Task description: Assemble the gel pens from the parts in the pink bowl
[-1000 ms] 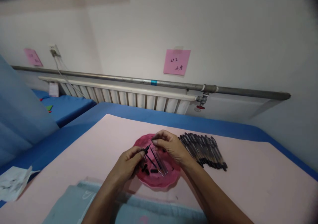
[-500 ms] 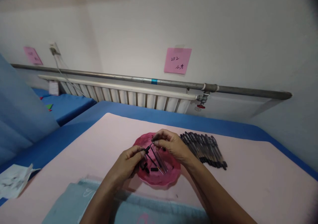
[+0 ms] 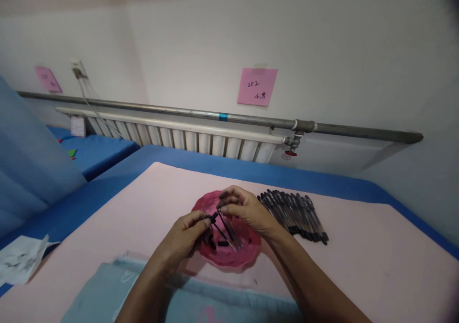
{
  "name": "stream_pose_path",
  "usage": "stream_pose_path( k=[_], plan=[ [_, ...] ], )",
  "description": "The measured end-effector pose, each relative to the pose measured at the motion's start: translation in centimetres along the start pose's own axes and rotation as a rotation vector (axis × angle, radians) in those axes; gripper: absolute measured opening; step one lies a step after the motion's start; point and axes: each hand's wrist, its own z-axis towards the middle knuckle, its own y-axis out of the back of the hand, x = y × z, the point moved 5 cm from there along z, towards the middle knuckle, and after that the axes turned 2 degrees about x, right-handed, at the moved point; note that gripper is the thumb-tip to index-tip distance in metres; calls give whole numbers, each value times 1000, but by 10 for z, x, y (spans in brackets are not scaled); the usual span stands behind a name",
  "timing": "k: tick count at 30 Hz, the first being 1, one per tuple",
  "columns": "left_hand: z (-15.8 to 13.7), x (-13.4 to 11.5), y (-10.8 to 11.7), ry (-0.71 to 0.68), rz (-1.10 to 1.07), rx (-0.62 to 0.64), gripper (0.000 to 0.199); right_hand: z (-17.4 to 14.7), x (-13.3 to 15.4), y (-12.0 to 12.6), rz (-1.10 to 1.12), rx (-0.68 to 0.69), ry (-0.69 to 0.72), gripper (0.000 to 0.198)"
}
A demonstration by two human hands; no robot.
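Over a pink scalloped dish [image 3: 238, 262], my left hand [image 3: 184, 234] is closed, with its thumb and fingertips pinching a small black pen part [image 3: 214, 217]. My right hand [image 3: 247, 210] comes in from the other side, thumb and finger pinched close to the tip of that part. Whatever lies between those right fingertips is too small to name. Inside the dish are clear pen barrels [image 3: 233, 234], a thin refill [image 3: 223, 236] and several short black pieces, such as a black cap [image 3: 223, 243]. Part of the dish is hidden behind both hands.
Right of the dish lies a row of several assembled black pens [image 3: 296, 218]. A folded blue cloth [image 3: 229, 304] is at the near edge of the pink mat [image 3: 376, 256]. White paper [image 3: 21, 261] lies at left. Behind stand a radiator [image 3: 204, 144] and a pipe [image 3: 172, 109].
My right fingertips have shifted slightly down and left, nearer the black part, and its other fingers have spread a little. My left hand stays almost in place.
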Motion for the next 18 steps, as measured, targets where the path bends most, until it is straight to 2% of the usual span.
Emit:
stream_pose_path(
  k=[6,10,15,18],
  plan=[
    [-1,3,0,70,-54,17,31,-1,5,-5,-192,51,133,24],
    [0,3,-2,57,-73,27,31,-1,3,-5,-173,62,86,25],
    [0,0,-2,24,-86,5,32,0,-1,-5,-155,-18,42,20],
    [0,-1,-2,16,-107,-5,33,1,-3,-6,-107,-12,13,20]
  ],
)
